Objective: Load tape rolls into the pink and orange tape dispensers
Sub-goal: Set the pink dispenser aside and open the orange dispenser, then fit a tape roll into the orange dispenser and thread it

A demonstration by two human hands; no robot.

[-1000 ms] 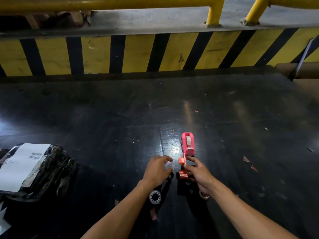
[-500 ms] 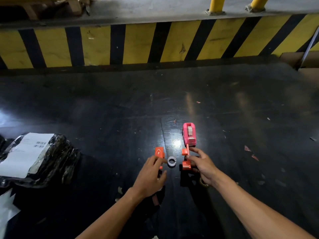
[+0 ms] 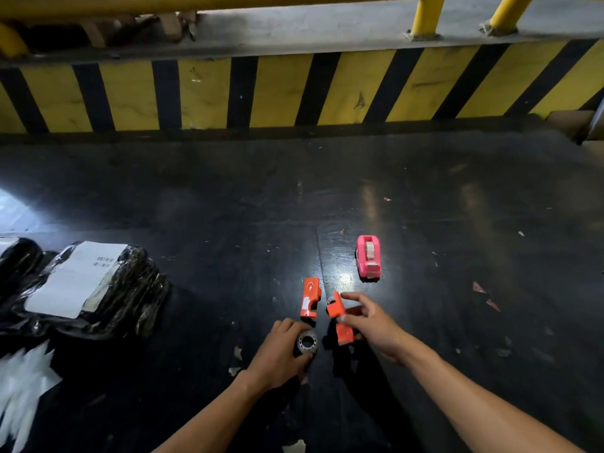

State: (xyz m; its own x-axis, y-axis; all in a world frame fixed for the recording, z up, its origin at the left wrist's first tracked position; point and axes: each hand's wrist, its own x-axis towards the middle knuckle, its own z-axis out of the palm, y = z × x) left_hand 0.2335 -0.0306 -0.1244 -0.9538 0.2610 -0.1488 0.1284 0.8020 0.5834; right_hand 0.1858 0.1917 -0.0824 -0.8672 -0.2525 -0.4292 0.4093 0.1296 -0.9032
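The left hand [image 3: 281, 354] is curling its fingers around a tape roll [image 3: 307, 343], gripping it at the rim so the hollow core is facing up toward the camera, while the right hand [image 3: 372, 325] is pinching the open orange dispenser body [image 3: 338, 322] between thumb and fingers, tilting it off the dark surface [image 3: 228, 207]. The roll is sitting just beside the dispenser, at about nine o'clock from it, with a narrow gap of bare surface between the two, so the left hand is the nearer one for feeding the roll in. The dispenser's long axis is running roughly from twelve to six o'clock, its upper end leaning toward eleven. A separate orange cover piece [image 3: 310, 298] is lying flat at about twelve o'clock from the roll, its length also running twelve to six, apart from both hands. The pink dispenser [image 3: 368, 256] is standing at about one o'clock from the right hand, well clear of it, and it appears to be carrying a roll already. Judging from this, the orange unit is the one remaining, and the coming move is likely turning on carrying the roll toward three o'clock into the held body. A black wrapped parcel [image 3: 94, 286] with a white label is lying far off at nine o'clock.
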